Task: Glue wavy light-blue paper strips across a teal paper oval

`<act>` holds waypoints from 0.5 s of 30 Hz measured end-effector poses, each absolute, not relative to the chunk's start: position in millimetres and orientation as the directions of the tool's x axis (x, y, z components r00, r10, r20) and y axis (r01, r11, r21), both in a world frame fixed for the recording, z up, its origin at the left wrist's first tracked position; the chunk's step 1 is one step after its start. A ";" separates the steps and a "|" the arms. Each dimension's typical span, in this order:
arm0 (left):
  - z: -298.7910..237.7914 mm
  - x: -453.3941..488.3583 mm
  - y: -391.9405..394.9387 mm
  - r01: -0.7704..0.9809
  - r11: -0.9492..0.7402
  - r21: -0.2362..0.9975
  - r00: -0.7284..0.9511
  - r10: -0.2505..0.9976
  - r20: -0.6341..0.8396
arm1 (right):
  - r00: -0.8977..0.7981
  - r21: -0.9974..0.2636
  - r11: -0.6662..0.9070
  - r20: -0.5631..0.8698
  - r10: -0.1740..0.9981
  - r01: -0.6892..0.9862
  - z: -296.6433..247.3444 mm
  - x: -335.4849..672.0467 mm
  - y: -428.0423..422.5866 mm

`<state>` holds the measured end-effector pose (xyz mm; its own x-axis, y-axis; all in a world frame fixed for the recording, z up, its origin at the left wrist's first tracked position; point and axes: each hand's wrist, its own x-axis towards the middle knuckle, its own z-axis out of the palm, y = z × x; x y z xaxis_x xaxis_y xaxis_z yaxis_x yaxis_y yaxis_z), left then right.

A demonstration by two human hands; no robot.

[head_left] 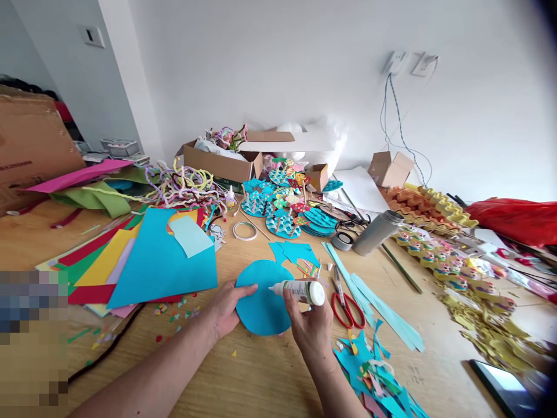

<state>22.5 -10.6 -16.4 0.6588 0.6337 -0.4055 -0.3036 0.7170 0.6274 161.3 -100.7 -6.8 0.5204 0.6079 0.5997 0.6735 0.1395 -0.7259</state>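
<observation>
A round blue paper disc point(261, 316) is held by its left edge in my left hand point(226, 307), thumb on top and fingers underneath. My right hand point(311, 328) is closed around a white glue bottle point(300, 290), which lies tilted with its nozzle pointing left over the disc. Whether the tip touches the paper I cannot tell. To the right of my right hand lie red-handled scissors point(348, 310). Blue paper offcuts point(296, 253) rest just beyond the disc, and pale blue strips point(383, 307) lie to the right.
Stacked coloured paper point(165, 273) spreads on the left. Blue scraps point(369, 371) pile up at front right. Finished-looking blue paper crafts point(278, 203), a roll of tape point(245, 230) and a grey metal bottle point(378, 232) stand farther back. A phone point(500, 386) lies at the right edge.
</observation>
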 end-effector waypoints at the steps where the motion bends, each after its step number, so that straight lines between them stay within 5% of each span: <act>1: -16.8 22.7 -10.7 -0.303 0.715 0.630 0.654 0.636 -0.408 | 0.522 -0.721 0.134 0.605 0.602 0.680 -6.4 161.0 -100.2; 15: -14.6 23.4 -14.2 -0.249 0.714 0.655 0.655 0.622 -0.428 | 0.495 -0.690 0.078 0.588 0.640 0.720 -16.4 166.3 -100.1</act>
